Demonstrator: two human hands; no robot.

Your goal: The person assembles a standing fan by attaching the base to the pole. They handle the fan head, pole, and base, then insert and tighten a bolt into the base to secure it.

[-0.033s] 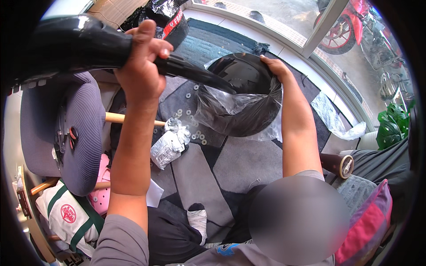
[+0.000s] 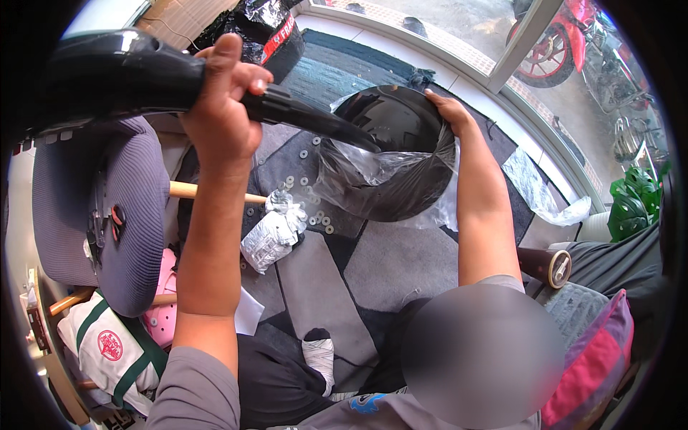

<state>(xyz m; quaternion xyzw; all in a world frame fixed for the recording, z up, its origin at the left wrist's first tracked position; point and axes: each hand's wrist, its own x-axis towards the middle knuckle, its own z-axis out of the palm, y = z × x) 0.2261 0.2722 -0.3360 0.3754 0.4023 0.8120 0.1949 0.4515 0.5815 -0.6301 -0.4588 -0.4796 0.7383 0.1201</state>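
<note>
My left hand [image 2: 226, 107] is closed round a long, glossy black curved piece [image 2: 125, 75]. It is broad at the far left and narrows to a slim end, which reaches right, to the opening of a round black shell [image 2: 394, 115]. I cannot tell whether the two touch. The shell is hollow and shiny, with clear plastic wrap [image 2: 344, 175] hanging about its front and lower side. My right hand [image 2: 448, 111] grips the shell's right rim, thumb side up. What kind of parts these are does not show.
Several small washers [image 2: 316, 220] lie on the patterned grey carpet [image 2: 401, 265], beside a silver-wrapped bundle [image 2: 272, 236]. A grey ribbed chair [image 2: 132, 215] stands left. Loose clear plastic [image 2: 545, 190] lies by the glass door; a red motorcycle [image 2: 552, 50] is outside. A pink cushion [image 2: 591, 365] sits lower right.
My left hand has shifted slightly left with the black piece. My right hand and the shell have hardly moved.
</note>
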